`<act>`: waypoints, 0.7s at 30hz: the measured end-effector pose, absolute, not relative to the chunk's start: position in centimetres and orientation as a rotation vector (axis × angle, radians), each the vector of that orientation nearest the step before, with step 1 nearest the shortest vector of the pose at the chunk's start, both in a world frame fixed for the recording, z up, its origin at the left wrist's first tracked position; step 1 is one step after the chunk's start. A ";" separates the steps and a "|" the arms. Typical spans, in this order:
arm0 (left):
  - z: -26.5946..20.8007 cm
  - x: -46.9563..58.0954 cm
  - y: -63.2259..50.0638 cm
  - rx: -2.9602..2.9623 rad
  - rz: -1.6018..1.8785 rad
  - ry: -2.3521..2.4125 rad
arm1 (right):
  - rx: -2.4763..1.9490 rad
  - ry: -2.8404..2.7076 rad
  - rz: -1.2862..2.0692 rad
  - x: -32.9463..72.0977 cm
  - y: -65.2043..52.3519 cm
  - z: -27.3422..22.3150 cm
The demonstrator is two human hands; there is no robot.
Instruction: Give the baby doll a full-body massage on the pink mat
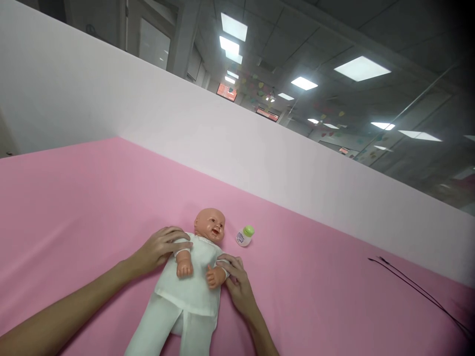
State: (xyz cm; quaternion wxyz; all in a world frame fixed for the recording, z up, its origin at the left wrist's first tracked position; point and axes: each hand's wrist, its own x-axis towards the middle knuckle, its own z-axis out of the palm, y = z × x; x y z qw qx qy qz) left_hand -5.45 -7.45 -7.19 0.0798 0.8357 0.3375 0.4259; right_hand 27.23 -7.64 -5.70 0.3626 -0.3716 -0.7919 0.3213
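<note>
doll: baby doll [191, 277] flat on its back on the pink table [92, 207], head toward the white wall, legs toward the camera and cut off by the bottom edge. Bald head, face up. Sits near the middle of the view, slightly left.
clothes: white short-sleeved top and white trousers on the doll; both small arms bare, bent in over the chest.
left hand: left hand [159, 248] laid palm down on the doll's shoulder and sleeve on the left side of the view, fingers spread loosely and curved over the fabric. Touching, not closed round anything; no clear pinch visible.
right hand: right hand [237, 282] beside the doll's other arm, fingertips at the sleeve edge just by the doll's small hand. Fingers extended, only slightly bent. Cannot tell whether it pinches the cloth or just rests against it.
forearms: both bare, coming in from the bottom edge, one on each side of the doll.
bottle: small white bottle [244, 237] with green cap, lying tilted on the table just beside the doll's head, on its right in the view. Not touching either hand.
cable: thin black cable [415, 287] on the table far right, well apart from the doll.
wall: white wall [185, 123] along the table's far edge; ceiling lights above it.
</note>
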 end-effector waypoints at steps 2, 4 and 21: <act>-7.4 -5.4 -7.3 2.251 1.334 1.126 | -1.004 -1.834 0.912 27.3 -7.0 -6.3; -7.7 -5.5 -6.9 1.883 1.422 1.258 | -1.066 -1.549 1.015 27.6 -6.2 -7.0; -7.0 -5.6 -7.4 2.653 1.213 0.968 | -0.906 -2.144 0.803 27.1 -8.1 -5.6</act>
